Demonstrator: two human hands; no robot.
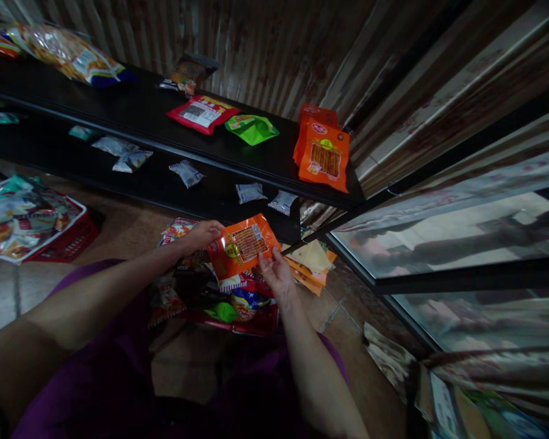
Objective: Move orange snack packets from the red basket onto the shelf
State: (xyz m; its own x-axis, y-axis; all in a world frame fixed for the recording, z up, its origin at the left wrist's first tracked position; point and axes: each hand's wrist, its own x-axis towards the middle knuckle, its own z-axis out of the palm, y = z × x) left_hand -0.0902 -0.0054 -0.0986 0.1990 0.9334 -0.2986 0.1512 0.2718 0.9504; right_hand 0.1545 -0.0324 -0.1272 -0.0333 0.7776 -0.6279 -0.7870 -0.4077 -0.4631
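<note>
Both hands hold one orange snack packet (pixel 242 247) low in front of a black shelf unit (pixel 238 160). My left hand (pixel 201 235) grips its left edge and my right hand (pixel 277 274) pinches its lower right edge. Under the packet sits a red basket (pixel 238 326) heaped with mixed snack packets. On the upper shelf at the right end lies a small stack of matching orange packets (pixel 324 157).
The upper shelf also carries a red packet (pixel 202 113), a green packet (pixel 251 128) and a large snack bag (pixel 71 55). Small silver packets (pixel 186 172) lie on the lower shelf. Another red basket (pixel 68 241) of snacks stands at left. A glass door (pixel 462 231) is at right.
</note>
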